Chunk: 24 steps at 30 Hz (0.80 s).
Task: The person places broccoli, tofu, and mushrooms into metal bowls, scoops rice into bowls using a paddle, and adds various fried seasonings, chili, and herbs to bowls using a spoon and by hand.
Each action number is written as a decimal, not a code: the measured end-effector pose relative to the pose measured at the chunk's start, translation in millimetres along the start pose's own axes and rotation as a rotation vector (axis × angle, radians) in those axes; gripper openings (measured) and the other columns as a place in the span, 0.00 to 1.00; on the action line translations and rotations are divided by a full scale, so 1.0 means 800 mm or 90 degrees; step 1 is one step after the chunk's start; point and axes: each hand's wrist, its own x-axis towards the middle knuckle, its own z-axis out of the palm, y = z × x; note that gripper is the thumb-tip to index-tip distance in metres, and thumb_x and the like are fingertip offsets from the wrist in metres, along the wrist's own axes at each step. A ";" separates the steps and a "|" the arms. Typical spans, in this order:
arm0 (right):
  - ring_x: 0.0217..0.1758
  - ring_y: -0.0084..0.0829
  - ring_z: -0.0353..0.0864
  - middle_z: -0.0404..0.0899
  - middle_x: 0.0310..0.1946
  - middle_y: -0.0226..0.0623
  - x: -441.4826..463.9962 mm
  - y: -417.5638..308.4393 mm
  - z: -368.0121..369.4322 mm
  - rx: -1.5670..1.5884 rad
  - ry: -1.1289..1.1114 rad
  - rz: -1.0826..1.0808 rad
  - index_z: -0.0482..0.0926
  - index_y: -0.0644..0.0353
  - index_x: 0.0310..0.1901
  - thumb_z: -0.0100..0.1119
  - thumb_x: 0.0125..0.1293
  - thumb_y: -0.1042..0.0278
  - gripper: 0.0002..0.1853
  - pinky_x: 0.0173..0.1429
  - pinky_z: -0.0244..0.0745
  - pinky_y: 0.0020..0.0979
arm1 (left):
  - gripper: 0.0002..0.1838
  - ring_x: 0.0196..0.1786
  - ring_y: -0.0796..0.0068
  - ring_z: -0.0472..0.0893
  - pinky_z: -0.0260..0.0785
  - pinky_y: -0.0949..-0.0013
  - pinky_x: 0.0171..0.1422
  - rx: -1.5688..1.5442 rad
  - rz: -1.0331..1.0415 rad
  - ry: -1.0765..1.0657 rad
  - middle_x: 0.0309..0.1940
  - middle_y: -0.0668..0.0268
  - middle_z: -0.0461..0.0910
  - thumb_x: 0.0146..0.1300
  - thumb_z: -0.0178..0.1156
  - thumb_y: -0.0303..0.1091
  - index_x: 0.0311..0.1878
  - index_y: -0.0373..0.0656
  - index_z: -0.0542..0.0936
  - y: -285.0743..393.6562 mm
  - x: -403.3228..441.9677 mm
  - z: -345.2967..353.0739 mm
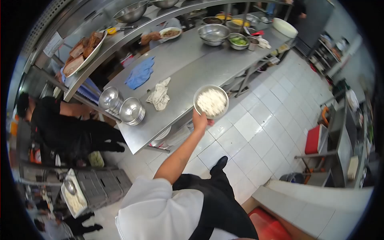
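My left hand (201,121) is closed on the near rim of a round metal bowl (195,98), holding it up beside the long edge of the steel table. White food that looks like cooked rice (211,102) fills the bowl, slightly blurred. Part of the fingers is hidden beneath it. My right hand is out of view. On the table, to the left of the bowl, lie a crumpled white cloth (160,95) and a blue cloth (140,73). Two stacks of metal bowls (132,111) stand near the table's corner.
The steel table (180,76) carries a large metal bowl (213,34) and a bowl of greens (239,41) farther along. A plate of browned meat (85,52) sits on the shelf above. A person in black (68,124) bends at the left. Tiled floor (248,128) runs along the right.
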 end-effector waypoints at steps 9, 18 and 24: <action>0.32 0.38 0.85 0.82 0.37 0.41 0.217 -0.467 -0.091 -0.240 0.069 -0.123 0.74 0.56 0.60 0.48 0.73 0.59 0.19 0.26 0.75 0.35 | 0.32 0.22 0.51 0.85 0.80 0.59 0.19 -0.092 -0.007 0.343 0.36 0.42 0.83 0.69 0.47 0.26 0.75 0.39 0.50 0.091 0.295 -0.049; 0.37 0.30 0.85 0.86 0.42 0.34 0.191 -0.794 -0.005 -0.291 0.072 -0.331 0.77 0.50 0.56 0.54 0.71 0.55 0.16 0.35 0.77 0.32 | 0.23 0.53 0.50 0.80 0.71 0.53 0.56 0.991 0.435 0.888 0.48 0.51 0.81 0.57 0.66 0.38 0.55 0.39 0.80 0.174 0.120 -0.180; 0.34 0.33 0.86 0.85 0.35 0.37 0.213 -0.721 0.089 -0.496 -0.015 -0.094 0.81 0.54 0.52 0.57 0.69 0.57 0.15 0.33 0.78 0.33 | 0.15 0.37 0.43 0.84 0.76 0.48 0.43 0.981 0.172 0.681 0.32 0.48 0.85 0.64 0.63 0.44 0.37 0.41 0.88 0.141 0.106 -0.302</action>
